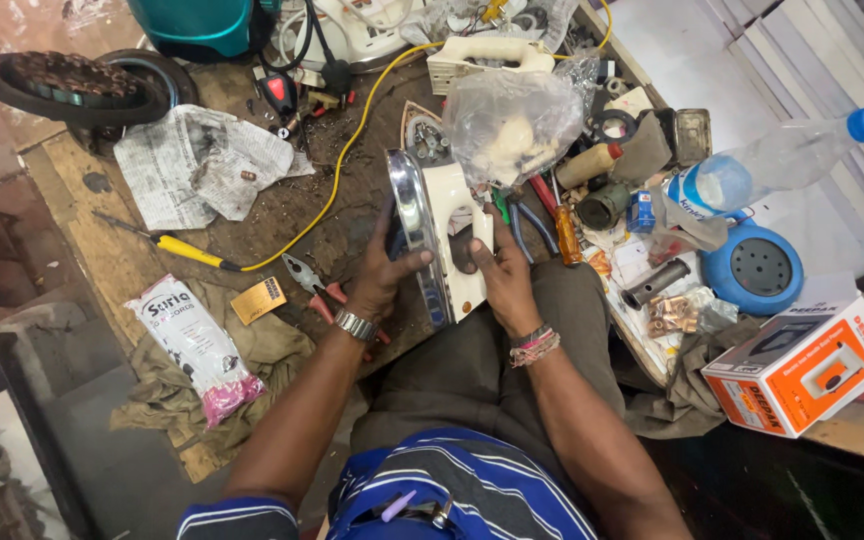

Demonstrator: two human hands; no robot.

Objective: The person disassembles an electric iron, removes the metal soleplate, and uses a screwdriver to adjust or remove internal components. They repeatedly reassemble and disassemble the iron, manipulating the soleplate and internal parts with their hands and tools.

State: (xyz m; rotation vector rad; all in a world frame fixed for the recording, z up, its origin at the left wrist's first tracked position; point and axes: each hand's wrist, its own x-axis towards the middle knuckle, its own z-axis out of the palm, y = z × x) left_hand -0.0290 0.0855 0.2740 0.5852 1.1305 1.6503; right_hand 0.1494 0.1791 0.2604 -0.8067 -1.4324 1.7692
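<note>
Cluttered with tools, the workbench [282, 215] runs out of view at the top. Both hands grip an iron [439, 235] standing on edge over the lap: left hand [384, 272] on its metal soleplate, right hand [500, 275] on the cream body, fingertips hidden behind it.

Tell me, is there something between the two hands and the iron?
Nothing visible. The left hand lies on the metal soleplate side of the iron, and the right hand touches its cream body directly.
</note>
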